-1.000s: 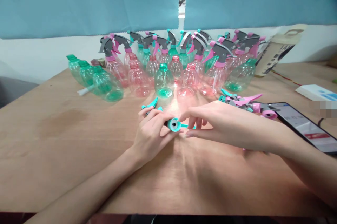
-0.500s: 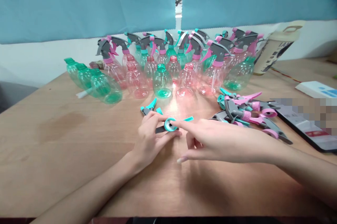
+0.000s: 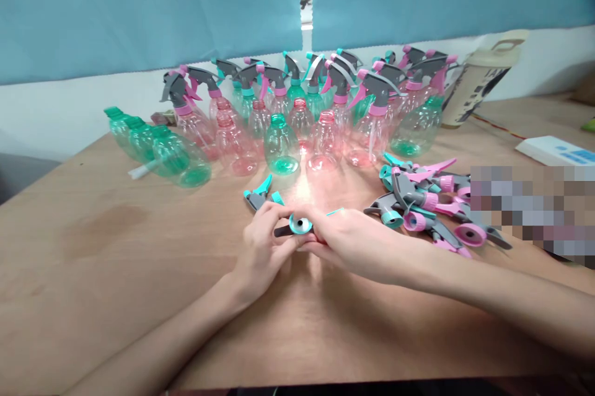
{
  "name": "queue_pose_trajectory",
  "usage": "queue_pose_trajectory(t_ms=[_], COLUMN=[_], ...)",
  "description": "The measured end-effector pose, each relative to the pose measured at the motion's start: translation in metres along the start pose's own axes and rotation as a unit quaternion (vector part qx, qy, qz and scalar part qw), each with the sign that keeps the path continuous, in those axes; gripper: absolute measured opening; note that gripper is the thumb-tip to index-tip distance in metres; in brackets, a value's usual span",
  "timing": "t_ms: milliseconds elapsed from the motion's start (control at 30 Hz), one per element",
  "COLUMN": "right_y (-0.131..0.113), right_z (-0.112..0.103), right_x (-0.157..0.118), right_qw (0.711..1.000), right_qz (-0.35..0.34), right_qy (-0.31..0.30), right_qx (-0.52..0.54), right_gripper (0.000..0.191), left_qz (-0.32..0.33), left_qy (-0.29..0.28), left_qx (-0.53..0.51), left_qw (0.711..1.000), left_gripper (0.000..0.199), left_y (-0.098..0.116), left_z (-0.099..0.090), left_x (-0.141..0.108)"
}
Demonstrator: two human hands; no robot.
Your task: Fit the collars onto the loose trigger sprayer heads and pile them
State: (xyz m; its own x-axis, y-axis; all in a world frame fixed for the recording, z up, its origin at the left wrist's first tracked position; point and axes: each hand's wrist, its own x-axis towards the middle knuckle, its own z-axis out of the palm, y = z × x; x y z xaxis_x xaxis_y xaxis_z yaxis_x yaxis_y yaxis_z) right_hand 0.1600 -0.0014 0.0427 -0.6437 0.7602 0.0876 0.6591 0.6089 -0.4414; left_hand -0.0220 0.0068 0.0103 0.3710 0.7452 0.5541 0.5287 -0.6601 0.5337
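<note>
With the fingers of the left hand (image 3: 260,241), gripping a spray head (image 3: 300,224) from the left, in the middle of the scene, low over the wooden counter (image 3: 116,309). Turning its teal collar (image 3: 292,226) toward the near side, showing a white inside with a dark centre. Curling the fingers of the right hand (image 3: 346,235) over the right side of the same collar, gripping it there and covering part of the rim. Holding both hands close together, hiding much of the spray head. Having a second spray head (image 3: 257,194), grey with a teal trigger, lying just beyond the left hand. Having a pile of spray heads (image 3: 416,204), grey, pink and teal, lying to the right. Facing, farther off, several open-necked bottles, including a green bottle (image 3: 282,151) between a pink bottle (image 3: 235,148) and another pink bottle (image 3: 324,145). Facing, mostly behind these, many bottles with sprayers (image 3: 380,97) fitted on top. Having three green bottles (image 3: 171,151) grouped at the left, beside a white piece (image 3: 144,168). Facing, at the far right, a cream tumbler (image 3: 483,86) with dark print and, nearer, a white box (image 3: 560,153).
</note>
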Motion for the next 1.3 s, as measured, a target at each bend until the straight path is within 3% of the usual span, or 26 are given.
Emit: queue_pose_trajectory(t_ms=[167, 500, 733, 1000, 1300], right_y=[-0.001, -0.001, 0.003, 0.004, -0.001], right_z=[-0.005, -0.014, -0.028, -0.034, -0.038], right_x=[0.001, -0.001, 0.000, 0.000, 0.001], right_qw=[1.000, 0.988, 0.988, 0.990, 0.986], right_qz=[-0.002, -0.043, -0.069, -0.096, -0.071], right_qy=[-0.003, 0.018, 0.000, -0.047, -0.074], right_qx=[0.009, -0.149, -0.140, -0.092, -0.133], right_gripper=[0.038, 0.034, 0.012, 0.021, 0.009], left_qz=[0.014, 0.021, 0.028, 0.034, 0.037], left_qy=[-0.008, -0.039, -0.051, -0.067, -0.082], left_qx=[0.003, 0.006, -0.002, -0.006, 0.007], left_qw=[1.000, 0.999, 0.998, 0.997, 0.996], left_gripper=[0.012, 0.007, 0.010, 0.008, 0.009], left_y=[-0.001, 0.002, 0.006, 0.005, 0.003], left_z=[-0.001, 0.002, 0.002, 0.002, 0.002], left_x=[0.000, 0.000, 0.001, -0.001, 0.000])
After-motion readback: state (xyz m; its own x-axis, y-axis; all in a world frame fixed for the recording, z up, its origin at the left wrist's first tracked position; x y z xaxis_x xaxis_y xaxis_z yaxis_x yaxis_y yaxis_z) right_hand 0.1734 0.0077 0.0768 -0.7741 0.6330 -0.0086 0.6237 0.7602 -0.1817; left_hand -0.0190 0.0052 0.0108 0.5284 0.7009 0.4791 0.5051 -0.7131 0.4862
